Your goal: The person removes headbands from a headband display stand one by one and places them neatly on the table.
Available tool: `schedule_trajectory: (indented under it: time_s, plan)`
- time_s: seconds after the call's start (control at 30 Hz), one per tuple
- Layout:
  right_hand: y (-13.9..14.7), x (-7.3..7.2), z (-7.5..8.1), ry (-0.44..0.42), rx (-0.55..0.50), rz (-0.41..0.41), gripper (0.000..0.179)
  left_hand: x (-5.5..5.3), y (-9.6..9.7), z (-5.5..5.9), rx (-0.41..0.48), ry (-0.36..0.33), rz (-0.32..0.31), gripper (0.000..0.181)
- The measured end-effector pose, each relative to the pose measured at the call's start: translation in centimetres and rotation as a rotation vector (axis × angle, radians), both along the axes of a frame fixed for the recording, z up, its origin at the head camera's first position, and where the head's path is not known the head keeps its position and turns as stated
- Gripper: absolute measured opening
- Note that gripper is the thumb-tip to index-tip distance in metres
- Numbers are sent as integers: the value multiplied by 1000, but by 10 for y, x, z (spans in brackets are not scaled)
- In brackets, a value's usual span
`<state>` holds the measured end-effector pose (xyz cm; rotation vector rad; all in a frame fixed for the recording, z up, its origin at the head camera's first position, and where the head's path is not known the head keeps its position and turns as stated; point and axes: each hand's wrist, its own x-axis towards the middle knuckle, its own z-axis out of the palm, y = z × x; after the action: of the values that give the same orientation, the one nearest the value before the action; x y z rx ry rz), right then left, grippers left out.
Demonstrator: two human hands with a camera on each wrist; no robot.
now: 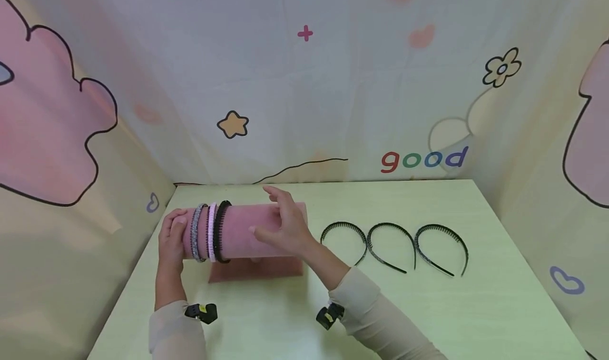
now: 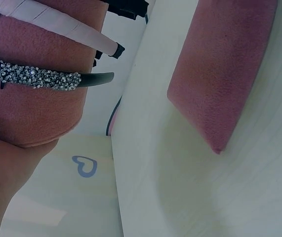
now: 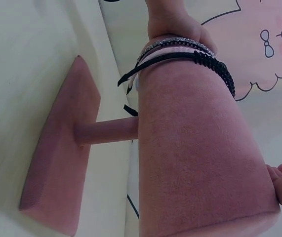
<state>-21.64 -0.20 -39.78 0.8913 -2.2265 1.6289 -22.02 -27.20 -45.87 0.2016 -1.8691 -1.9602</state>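
Note:
A pink velvet display stand (image 1: 242, 217) has a thick horizontal roll above a flat slanted base (image 1: 257, 275), joined by a short post (image 3: 106, 132). My left hand (image 1: 171, 238) grips the left end of the roll, its thumb on the front. Beside it three headbands sit around the roll: a silver rhinestone one (image 2: 32, 75), a pale lavender one (image 1: 211, 233) and a black toothed one (image 1: 219, 233). My right hand (image 1: 287, 230) is at the right part of the roll, thumb and fingers spread apart, with no headband in it.
Three black toothed headbands, left (image 1: 343, 224), middle (image 1: 387, 224) and right (image 1: 442, 227), lie in a row on the pale table (image 1: 504, 307), right of the stand. A printed cloth backdrop (image 1: 333, 95) rises behind the table and along both sides.

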Motion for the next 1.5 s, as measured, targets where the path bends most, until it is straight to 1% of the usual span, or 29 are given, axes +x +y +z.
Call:
schedule_trajectory:
  time_s: [0.07,0.17,0.27,0.37,0.5,0.63,0.8,0.93,1.1,1.23,1.4,1.5]
  plan:
    - [-4,-4,3,-9,18,7,76,-4,-2,-1,1,9,-4,27]
    - [-9,-9,6,-30,54,11,78,-7,-3,-1,4,15,-7,27]
    - [-15,-13,9,-56,101,15,80,-8,-4,-1,4,7,-2,27]
    - [-19,-17,12,-70,132,17,80,-8,-6,0,-15,3,15,26]
    - [-24,-22,15,-97,146,34,81,-10,-9,0,-30,15,19,26]
    - [-28,-27,16,-106,172,42,83,-11,-10,1,-16,22,10,26]
    - [-32,-34,19,-109,166,55,87,-10,-9,2,-6,15,7,27]
    - [-37,-38,20,-143,128,89,86,-11,-9,2,-4,9,17,27]
    - [-43,-41,20,-187,141,108,86,-11,-8,0,-2,4,9,25]
    - [-45,-41,19,-194,206,106,87,-11,-7,-1,-10,-15,-4,25]
    - [-45,-40,13,-195,297,107,92,-7,-5,-7,-17,-27,-6,26]
    - [-44,-39,12,-191,351,118,93,-6,-4,-10,-22,5,-13,27]
